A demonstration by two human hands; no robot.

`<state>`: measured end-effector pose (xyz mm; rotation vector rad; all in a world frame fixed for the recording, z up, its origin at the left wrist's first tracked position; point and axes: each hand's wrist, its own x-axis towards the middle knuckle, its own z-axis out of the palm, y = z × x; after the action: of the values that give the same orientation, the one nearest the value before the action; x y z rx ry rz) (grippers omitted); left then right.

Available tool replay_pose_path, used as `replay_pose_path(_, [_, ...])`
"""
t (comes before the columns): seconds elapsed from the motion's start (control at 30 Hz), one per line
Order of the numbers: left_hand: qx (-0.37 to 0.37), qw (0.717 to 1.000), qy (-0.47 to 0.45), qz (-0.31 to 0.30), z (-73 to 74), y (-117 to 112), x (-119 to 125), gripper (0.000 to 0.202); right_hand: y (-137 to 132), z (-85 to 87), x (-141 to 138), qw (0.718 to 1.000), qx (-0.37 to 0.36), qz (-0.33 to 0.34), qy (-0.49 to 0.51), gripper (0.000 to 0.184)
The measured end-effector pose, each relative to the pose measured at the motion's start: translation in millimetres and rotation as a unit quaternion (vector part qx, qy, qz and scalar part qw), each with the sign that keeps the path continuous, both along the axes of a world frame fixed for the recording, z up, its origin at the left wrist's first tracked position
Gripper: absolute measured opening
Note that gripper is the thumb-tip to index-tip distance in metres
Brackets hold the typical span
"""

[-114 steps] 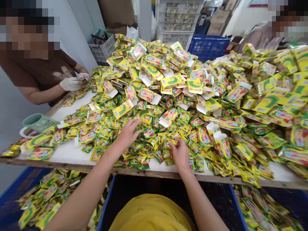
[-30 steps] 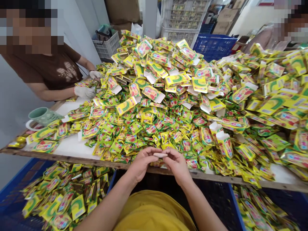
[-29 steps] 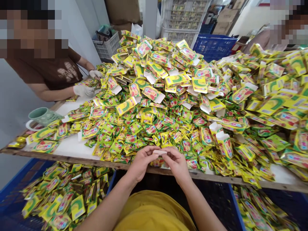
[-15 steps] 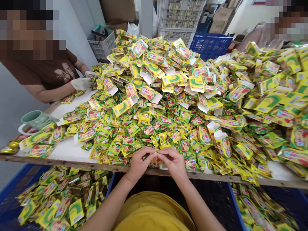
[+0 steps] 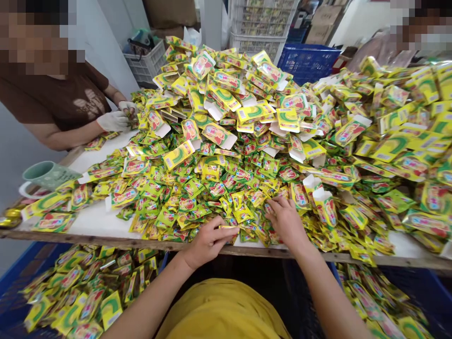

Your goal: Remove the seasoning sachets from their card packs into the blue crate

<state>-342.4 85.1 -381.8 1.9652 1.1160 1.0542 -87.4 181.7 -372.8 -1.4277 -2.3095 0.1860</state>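
Observation:
My left hand (image 5: 205, 241) is closed by the table's front edge, its thumb and fingers round a small yellow printed box (image 5: 231, 230). Only the box's end and a pale edge show; my fingers cover the rest. To the right, my right hand (image 5: 287, 225) reaches down onto the heap of small yellow-green packets (image 5: 243, 214). Its fingers are bent and slightly apart, with the tips touching packets. No packet can be seen held in it. Open-flapped boxes (image 5: 325, 209) lie just right of that hand, and more printed boxes (image 5: 219, 135) are piled above the packets.
Blue crates (image 5: 10, 310) filled with boxes stand below the table edge (image 5: 148, 242). At left are a green mug (image 5: 51, 175) and a co-worker's gloved hands (image 5: 115, 121). Another person sits at the far right. White crates (image 5: 261, 23) and a blue crate (image 5: 307, 63) stand behind.
My hands were together at the table edge, pinching at a box. Now they are apart: my right hand has moved right and forward onto the packets, while my left keeps the box.

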Motion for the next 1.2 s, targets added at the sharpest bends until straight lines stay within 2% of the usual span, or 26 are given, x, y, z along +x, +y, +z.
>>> replay_pose_path(0.07, [-0.019, 1.0, -0.001, -0.02, -3.4, -1, 2, 0.04, 11, 2.7, 9, 0.997, -0.005, 0.015, -0.077, 0.026])
replay_pose_path(0.13, [-0.03, 0.999, -0.016, 0.003, -3.3, -3, 3, 0.043, 14, 4.7, 14, 0.996, -0.006, 0.017, -0.085, 0.018])
replay_pose_path(0.23, [-0.033, 0.988, -0.071, 0.134, 10.8, -13, -8, 0.035, 11, 5.6, 20, 0.997, -0.041, -0.057, 0.017, 0.015])
replay_pose_path(0.3, [-0.058, 0.977, -0.087, 0.185, 27.9, -27, -29, 0.023, 9, 6.5, 17, 0.981, -0.105, -0.092, 0.132, 0.02])
replay_pose_path(0.37, [-0.136, 0.977, -0.047, 0.158, 42.3, -45, -61, 0.017, 11, 8.5, 6, 0.961, -0.182, -0.045, 0.202, 0.024])
replay_pose_path(0.43, [-0.25, 0.962, 0.034, 0.109, 43.5, -69, -100, 0.019, 18, 11.0, -13, 0.953, -0.241, 0.056, 0.177, 0.022])
replay_pose_path(0.47, [-0.302, 0.945, 0.077, 0.096, 37.0, -83, -121, 0.021, 23, 11.8, -24, 0.951, -0.257, 0.104, 0.134, 0.021])
replay_pose_path(0.53, [-0.377, 0.905, 0.156, 0.116, 10.4, -115, -162, 0.023, 36, 11.7, -46, 0.947, -0.268, 0.17, 0.042, 0.021])
replay_pose_path(0.6, [-0.422, 0.853, 0.243, 0.188, -25.5, -151, -201, 0.022, 46, 9.4, -62, 0.943, -0.267, 0.2, -0.02, 0.022])
replay_pose_path(0.67, [-0.451, 0.78, 0.334, 0.276, -55.2, -183, -232, 0.028, 49, 6.7, -70, 0.941, -0.261, 0.21, -0.05, 0.022])
replay_pose_path(0.7, [-0.456, 0.747, 0.37, 0.311, -63.2, -195, -243, 0.03, 48, 5.9, -72, 0.941, -0.255, 0.212, -0.066, 0.022])
replay_pose_path(0.73, [-0.455, 0.72, 0.396, 0.345, -65.1, -202, -250, 0.029, 46, 5.6, -72, 0.942, -0.247, 0.212, -0.082, 0.022])
replay_pose_path(0.77, [-0.44, 0.705, 0.411, 0.375, -60.7, -203, -253, 0.026, 43, 5.8, -71, 0.943, -0.238, 0.21, -0.097, 0.022])
replay_pose_path(0.8, [-0.405, 0.704, 0.416, 0.409, -50.4, -198, -250, 0.023, 40, 6.5, -70, 0.945, -0.229, 0.207, -0.109, 0.021])
replay_pose_path(0.87, [-0.274, 0.736, 0.393, 0.478, -17.4, -169, -233, 0.026, 34, 8.7, -68, 0.947, -0.218, 0.199, -0.128, 0.023])
replay_pose_path(0.93, [-0.08, 0.787, 0.324, 0.519, 20.4, -119, -204, 0.026, 29, 12.6, -68, 0.949, -0.211, 0.187, -0.138, 0.029])
replay_pose_path(1.0, [0.052, 0.837, 0.238, 0.49, 49.8, -55, -173, 0.022, 21, 18.5, -71, 0.953, -0.193, 0.175, -0.156, 0.032])
replay_pose_path(1.03, [0.091, 0.862, 0.216, 0.45, 59.0, -21, -160, 0.021, 15, 21.9, -72, 0.955, -0.176, 0.169, -0.17, 0.03])
replay_pose_path(1.1, [0.139, 0.885, 0.227, 0.382, 67.0, 43, -142, 0.03, -1, 27.7, -73, 0.96, -0.129, 0.149, -0.199, 0.025])
replay_pose_path(1.2, [0.119, 0.88, 0.279, 0.365, 63.1, 118, -135, 0.055, -26, 26.5, -63, 0.97, -0.059, 0.116, -0.207, 0.022])
